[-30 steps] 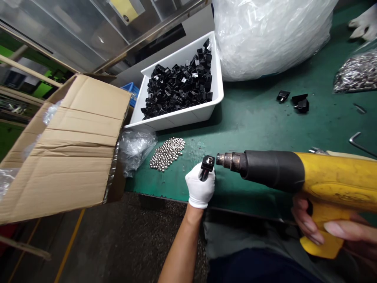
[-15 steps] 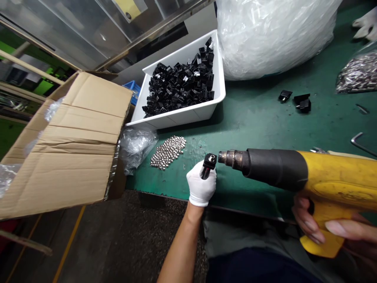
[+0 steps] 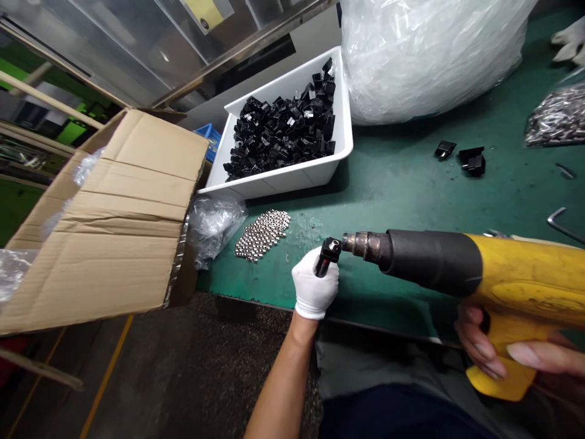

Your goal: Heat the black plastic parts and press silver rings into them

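My left hand (image 3: 314, 285), in a white glove, is closed around a small black plastic part (image 3: 329, 250). A shiny metal insert shows in the part's upper face. My bare right hand (image 3: 516, 353) grips the handle of a yellow heat gun (image 3: 525, 274) with a black barrel. Its metal nozzle (image 3: 361, 244) points left, right beside the black part; whether they touch I cannot tell. Left of my gloved hand, small silvery metal inserts (image 3: 262, 235) lie grouped on the green table (image 3: 393, 183).
A white bin (image 3: 292, 183) full of black plastic parts stands behind. At left is a cardboard box (image 3: 128, 225) beside crumpled clear plastic (image 3: 214, 225). Farther back are a large plastic bag (image 3: 434, 55), loose black parts (image 3: 473, 161), a bag of metal pieces (image 3: 557, 116) and a hex key (image 3: 564, 225).
The black part in my left hand has tilted slightly, and its metal insert looks turned more toward the nozzle. The whole view has shifted a little; both grips stay the same.
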A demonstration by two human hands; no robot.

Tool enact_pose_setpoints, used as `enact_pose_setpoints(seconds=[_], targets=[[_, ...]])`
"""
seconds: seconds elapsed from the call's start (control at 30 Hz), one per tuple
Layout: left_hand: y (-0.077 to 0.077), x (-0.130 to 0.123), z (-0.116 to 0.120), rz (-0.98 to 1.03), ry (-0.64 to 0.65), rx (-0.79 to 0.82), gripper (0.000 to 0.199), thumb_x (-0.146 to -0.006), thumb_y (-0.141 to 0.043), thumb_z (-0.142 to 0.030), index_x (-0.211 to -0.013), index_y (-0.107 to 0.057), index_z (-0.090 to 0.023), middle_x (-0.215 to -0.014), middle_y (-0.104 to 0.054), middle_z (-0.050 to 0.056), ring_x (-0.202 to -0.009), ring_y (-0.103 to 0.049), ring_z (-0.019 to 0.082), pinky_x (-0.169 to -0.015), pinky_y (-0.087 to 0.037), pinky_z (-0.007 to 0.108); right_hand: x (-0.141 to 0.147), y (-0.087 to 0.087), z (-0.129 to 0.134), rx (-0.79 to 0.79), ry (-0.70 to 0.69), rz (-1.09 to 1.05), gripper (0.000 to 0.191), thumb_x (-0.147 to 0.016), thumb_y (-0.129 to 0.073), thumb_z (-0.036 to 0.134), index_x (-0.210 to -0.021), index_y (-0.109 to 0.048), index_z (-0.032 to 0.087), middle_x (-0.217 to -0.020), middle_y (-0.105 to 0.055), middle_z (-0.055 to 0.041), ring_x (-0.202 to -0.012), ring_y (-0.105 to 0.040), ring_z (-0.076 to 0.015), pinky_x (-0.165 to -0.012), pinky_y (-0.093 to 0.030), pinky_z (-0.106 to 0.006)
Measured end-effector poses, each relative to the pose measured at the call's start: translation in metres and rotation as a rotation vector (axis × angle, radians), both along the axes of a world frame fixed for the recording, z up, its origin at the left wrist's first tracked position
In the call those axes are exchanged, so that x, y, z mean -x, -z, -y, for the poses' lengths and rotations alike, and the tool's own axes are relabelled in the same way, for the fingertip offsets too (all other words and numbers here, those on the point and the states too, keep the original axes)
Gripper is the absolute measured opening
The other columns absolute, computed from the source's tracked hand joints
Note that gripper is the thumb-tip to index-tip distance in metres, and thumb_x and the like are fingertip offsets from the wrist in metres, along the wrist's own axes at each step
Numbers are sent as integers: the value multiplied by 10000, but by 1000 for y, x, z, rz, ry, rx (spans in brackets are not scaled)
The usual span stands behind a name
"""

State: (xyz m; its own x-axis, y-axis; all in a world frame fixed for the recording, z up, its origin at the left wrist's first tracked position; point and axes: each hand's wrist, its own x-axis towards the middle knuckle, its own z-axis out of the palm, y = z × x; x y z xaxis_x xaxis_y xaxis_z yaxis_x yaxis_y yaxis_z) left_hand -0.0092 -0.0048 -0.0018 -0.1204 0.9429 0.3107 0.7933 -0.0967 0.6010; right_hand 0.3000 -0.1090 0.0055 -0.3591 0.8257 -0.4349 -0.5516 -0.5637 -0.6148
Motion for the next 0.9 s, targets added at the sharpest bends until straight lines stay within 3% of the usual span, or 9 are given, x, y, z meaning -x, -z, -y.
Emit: enact_pose_setpoints(seconds=[0.9], targets=[[-4, -2, -1, -17, -17, 34, 115, -814, -592, -197, -832, -704, -182, -708, -695, 20, -621, -640, 145, -667, -504, 243, -1, -1, -1, 19, 12, 17, 383, -723, -658, 411, -1061, -579, 247, -726, -600, -64, -586, -502, -205, -537, -400, -343]])
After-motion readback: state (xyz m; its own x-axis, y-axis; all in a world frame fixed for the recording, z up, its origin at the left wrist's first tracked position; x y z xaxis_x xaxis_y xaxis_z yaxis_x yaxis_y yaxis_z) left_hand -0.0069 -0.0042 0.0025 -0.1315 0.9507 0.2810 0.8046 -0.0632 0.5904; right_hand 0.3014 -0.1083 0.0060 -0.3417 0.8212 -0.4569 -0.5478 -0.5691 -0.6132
